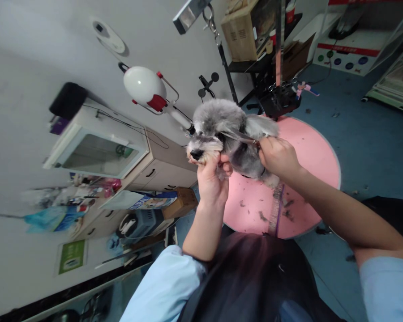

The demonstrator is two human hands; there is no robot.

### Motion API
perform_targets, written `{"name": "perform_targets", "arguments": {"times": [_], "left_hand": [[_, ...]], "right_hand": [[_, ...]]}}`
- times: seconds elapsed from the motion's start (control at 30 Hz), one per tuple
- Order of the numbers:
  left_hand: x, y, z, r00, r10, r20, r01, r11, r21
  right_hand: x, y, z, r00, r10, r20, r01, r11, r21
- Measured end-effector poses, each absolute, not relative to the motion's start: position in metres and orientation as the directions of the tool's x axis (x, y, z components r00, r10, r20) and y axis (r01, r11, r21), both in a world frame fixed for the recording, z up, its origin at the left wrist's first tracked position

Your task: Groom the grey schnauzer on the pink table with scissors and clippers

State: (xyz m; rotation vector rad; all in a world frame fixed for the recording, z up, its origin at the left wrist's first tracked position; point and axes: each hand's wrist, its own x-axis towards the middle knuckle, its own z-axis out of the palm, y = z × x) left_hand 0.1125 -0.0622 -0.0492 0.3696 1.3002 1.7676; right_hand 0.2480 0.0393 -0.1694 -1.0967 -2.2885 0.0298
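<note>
A grey dog [220, 114] with a pale muzzle is on the round pink table [309, 156], its face turned to the left. My left hand [215, 174] is closed around the fur under its chin, thumb and fingers against the muzzle. In my right hand [278, 154] is a pair of scissors [242, 137], its blades pointing left along the side of the dog's head. The handles are mostly hidden by my fingers. Below the dog, a comb [276, 209] lies on the table among tufts of cut hair [262, 216].
A grooming arm with a hanging strap [227, 74] rises behind the dog. A white lamp-like device [144, 87] on an arm stands to its left. A black holder [279, 100] is at the table's far edge. Cabinets [154, 174] line the wall on the left.
</note>
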Motion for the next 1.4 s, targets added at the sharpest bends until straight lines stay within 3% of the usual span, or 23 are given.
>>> {"name": "perform_targets", "arguments": {"times": [1.4], "left_hand": [[0.107,-0.064,-0.049,-0.574,0.775,-0.265,-0.489,-0.065,0.870]], "right_hand": [[0.240,0.050,-0.176,-0.471,0.701,0.535,0.692,0.670,-0.270]]}}
